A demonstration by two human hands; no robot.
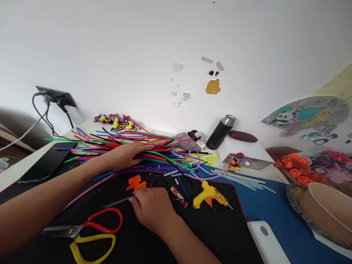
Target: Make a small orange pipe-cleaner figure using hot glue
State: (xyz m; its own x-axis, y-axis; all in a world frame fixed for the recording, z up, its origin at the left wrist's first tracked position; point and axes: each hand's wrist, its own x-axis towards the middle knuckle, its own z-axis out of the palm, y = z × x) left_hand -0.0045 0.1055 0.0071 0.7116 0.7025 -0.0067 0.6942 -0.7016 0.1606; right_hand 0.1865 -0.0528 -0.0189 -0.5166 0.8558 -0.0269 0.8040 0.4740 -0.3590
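Note:
My left hand [127,155] reaches over a pile of coloured pipe cleaners [162,157], its fingers stretched out across them and the thumb apart; the fingertips are partly hidden among the stems. Nearer to me, my right hand [154,209] is closed, thumb against fingers, on a thin pipe cleaner [118,202] that sticks out leftward, dark and blurred. Just beyond that hand lie folded orange pipe cleaner pieces [134,181]. Scissors [93,229] with one red and one yellow handle rest on the black mat, left of my right hand.
A yellow glue gun [210,195] lies right of my hands, near a small pink packet [178,197]. Farther back stand a black flask [220,132] and a white box [247,146]. A phone [46,163] lies left, a white device [268,242] right, beside a bowl [330,209].

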